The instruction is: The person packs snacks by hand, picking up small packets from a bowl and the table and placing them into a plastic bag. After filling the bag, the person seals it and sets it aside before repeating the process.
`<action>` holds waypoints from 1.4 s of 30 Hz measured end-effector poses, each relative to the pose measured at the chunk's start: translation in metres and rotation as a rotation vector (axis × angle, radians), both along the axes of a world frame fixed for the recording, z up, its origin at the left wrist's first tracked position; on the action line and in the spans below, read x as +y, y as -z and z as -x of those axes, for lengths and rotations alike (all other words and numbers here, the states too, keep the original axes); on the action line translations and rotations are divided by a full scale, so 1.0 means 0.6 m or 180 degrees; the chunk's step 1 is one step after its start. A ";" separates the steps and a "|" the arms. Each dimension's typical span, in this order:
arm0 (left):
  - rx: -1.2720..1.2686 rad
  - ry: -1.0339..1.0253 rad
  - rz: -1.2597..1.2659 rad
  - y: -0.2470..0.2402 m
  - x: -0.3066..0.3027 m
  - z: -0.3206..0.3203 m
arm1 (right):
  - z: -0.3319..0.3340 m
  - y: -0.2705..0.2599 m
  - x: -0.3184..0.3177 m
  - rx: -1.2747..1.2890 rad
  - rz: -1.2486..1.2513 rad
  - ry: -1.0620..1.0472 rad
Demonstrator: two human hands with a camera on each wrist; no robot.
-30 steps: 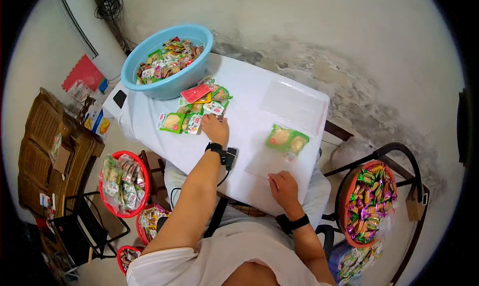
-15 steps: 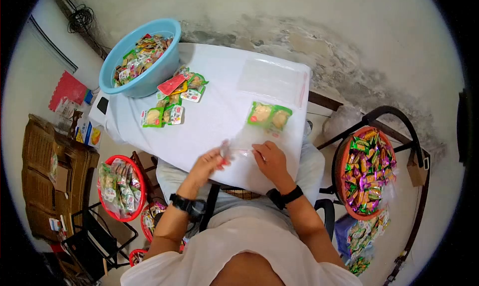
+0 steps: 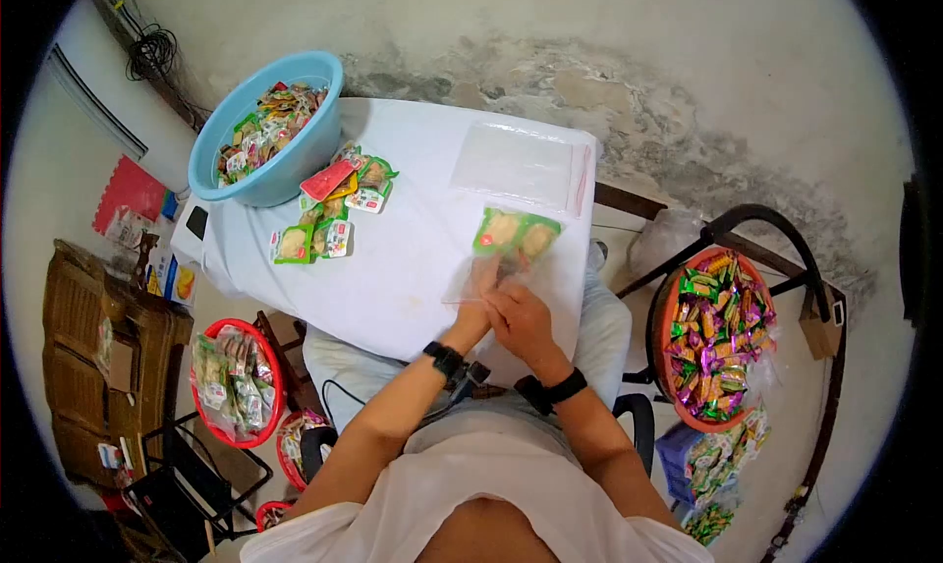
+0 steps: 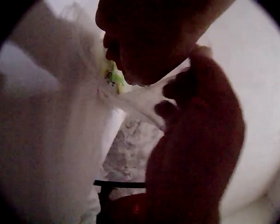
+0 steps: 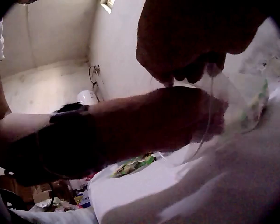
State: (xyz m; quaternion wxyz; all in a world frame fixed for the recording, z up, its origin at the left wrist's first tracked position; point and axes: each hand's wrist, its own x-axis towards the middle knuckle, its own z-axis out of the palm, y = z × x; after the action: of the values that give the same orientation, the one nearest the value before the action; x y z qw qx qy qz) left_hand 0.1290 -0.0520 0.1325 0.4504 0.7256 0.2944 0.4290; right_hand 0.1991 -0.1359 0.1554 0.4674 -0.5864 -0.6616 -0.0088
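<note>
A clear plastic bag (image 5: 240, 102) lies near the table's front edge, two green-edged snack packets (image 3: 517, 232) showing at its far end. My left hand (image 3: 477, 294) reaches inside the bag, its fingertips close to those packets, holding a small dark snack packet (image 3: 512, 261) seen blurred through the film. Crossing over the left wrist, my right hand (image 3: 526, 321) pinches the bag's edge at its mouth. In the right wrist view the film covers the left fingers. Both hands look dark in the wrist views.
Left on the white-covered table (image 3: 393, 268) lies a pile of snack packets (image 3: 337, 192), beside a blue basin (image 3: 329, 142) full of more. A stack of clear bags (image 3: 519, 165) lies at the back right. Red baskets (image 3: 282, 386) and an orange basket (image 3: 663, 342) stand around.
My left hand has gone from the packet pile to the bag with a small packet, and now reaches inside. My right hand stays at the bag's mouth. The head view has shifted slightly.
</note>
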 end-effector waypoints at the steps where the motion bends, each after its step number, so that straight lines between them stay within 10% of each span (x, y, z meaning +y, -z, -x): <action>1: -0.0701 0.0260 0.0938 0.004 0.011 -0.018 | -0.002 0.002 0.001 0.0087 0.0105 -0.0102; 4: 0.0389 -0.0115 0.0034 0.130 0.082 -0.056 | 0.002 -0.009 -0.001 0.0145 0.0339 -0.0151; 7: 0.1394 -0.1066 -0.0285 0.059 0.070 -0.065 | 0.002 -0.002 0.001 0.0123 0.0357 0.0030; 11: 0.0930 -0.1203 -0.0272 0.074 0.075 -0.070 | -0.001 0.003 0.006 0.0267 0.0394 -0.0027; 14: 0.0094 -0.0722 0.0486 0.123 0.051 -0.041 | -0.003 0.002 0.006 0.0268 0.0364 0.0019; 16: 0.1209 -0.0329 -0.1335 0.117 0.034 0.018 | -0.007 -0.001 0.003 0.0365 0.0769 0.0068; 19: 0.2079 0.0650 -0.1738 0.031 0.016 0.116 | -0.004 0.008 0.006 0.0561 0.0665 0.0015; 22: 0.1630 0.1444 -0.0575 0.011 0.015 0.146 | 0.011 0.014 0.005 0.0472 0.0762 -0.0086; 28: 0.2111 0.0646 -0.1974 0.028 0.017 0.093 | 0.025 0.018 0.015 0.0673 0.0693 -0.0170; 32: 0.2955 0.0558 -0.0801 0.050 0.045 0.023 | 0.030 -0.002 0.030 0.0686 0.0763 -0.0284; 38: 0.1945 -0.0666 -0.1054 0.089 0.041 0.034 | 0.038 -0.011 0.054 0.0358 0.0474 -0.0389; 40: 0.1411 -0.0150 -0.1403 0.016 0.004 0.090 | 0.033 -0.005 0.052 0.0324 0.0429 -0.0309; 42: 0.3167 0.1337 0.0608 -0.005 0.006 0.125 | 0.029 0.004 0.042 0.0366 0.0653 -0.0243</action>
State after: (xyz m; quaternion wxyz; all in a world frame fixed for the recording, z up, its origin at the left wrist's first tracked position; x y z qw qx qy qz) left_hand 0.0539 -0.0482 0.1353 0.3966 0.8400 0.3583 -0.0937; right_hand 0.1815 -0.1106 0.1529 0.4421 -0.6050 -0.6529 0.1104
